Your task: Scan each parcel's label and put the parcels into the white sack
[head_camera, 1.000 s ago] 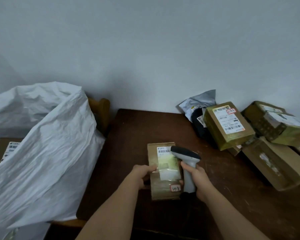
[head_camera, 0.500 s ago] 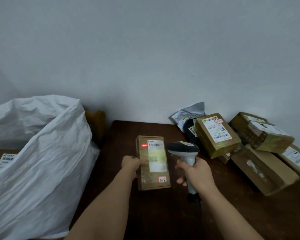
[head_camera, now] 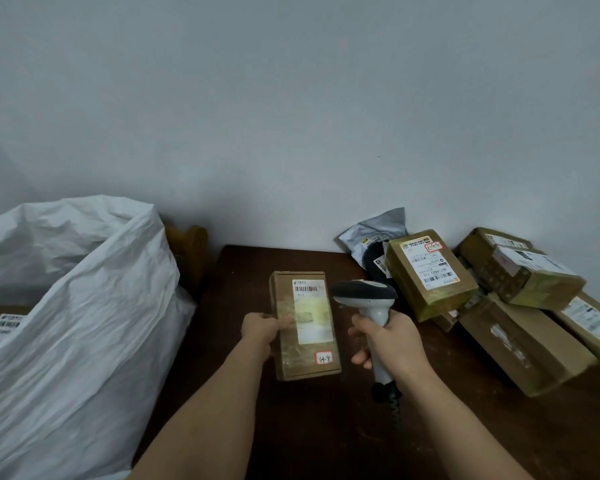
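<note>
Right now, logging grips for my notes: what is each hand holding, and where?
Left hand grips the parcel by its left edge; right hand grips the scanner by its handle.

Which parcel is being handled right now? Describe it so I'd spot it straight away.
Start at the dark wooden table, right of the white sack. Near its middle, the left hand holds a long brown box beside the scanner. Unlike the pile by the wall, it lies alone and bears a red-edged sticker reading 34-8.
</note>
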